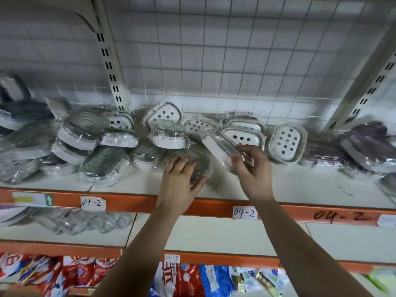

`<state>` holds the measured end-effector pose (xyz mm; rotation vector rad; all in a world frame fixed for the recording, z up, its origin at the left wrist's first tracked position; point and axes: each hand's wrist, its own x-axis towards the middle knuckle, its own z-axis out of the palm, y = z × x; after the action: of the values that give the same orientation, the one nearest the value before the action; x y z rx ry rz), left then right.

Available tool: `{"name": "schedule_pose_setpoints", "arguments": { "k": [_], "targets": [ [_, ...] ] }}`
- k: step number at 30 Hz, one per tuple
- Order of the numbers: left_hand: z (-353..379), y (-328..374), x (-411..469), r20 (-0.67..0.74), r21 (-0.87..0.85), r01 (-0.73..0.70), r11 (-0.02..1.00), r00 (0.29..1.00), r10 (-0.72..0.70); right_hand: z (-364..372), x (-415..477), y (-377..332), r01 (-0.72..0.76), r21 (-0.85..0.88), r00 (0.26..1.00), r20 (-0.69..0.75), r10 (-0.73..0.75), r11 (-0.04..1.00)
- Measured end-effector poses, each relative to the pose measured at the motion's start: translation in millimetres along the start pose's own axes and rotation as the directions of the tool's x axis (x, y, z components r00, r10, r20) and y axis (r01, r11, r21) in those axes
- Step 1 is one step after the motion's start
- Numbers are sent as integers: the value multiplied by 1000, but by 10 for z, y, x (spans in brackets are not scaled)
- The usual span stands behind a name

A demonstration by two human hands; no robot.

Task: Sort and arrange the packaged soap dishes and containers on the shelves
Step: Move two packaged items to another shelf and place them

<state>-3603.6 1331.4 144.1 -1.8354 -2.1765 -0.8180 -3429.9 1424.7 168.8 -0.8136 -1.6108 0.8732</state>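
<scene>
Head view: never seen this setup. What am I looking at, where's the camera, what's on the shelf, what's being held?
No robot here: a person works with two bare hands, and the one picture comes from a camera worn on their head, looking forward and down. The left hand grips a wrapped dark soap dish lying on the shelf. The right hand holds a wrapped white soap dish at a tilt. Around them more wrapped soap dishes lie in loose piles; a white perforated soap dish stands propped at the back. A paper label on the orange shelf edge reads 04-2.
</scene>
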Motion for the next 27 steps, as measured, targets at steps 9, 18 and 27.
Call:
{"name": "schedule_pose_setpoints", "arguments": {
  "k": [9, 18, 27],
  "targets": [
    [23, 165, 93, 14, -48, 42, 998, 999, -42, -163, -130, -32, 119, -117, 985, -114, -133, 986],
    [77, 293, 45, -43, -112, 47, 993, 998, -52, -354, -192, -16, 107, -290, 977, -149, -155, 951],
    [-16, 619, 52, -137, -253, -111, 961, 988, 78, -713, -281, -97, 45, -432, 967, -209, -149, 901]
  ]
}}
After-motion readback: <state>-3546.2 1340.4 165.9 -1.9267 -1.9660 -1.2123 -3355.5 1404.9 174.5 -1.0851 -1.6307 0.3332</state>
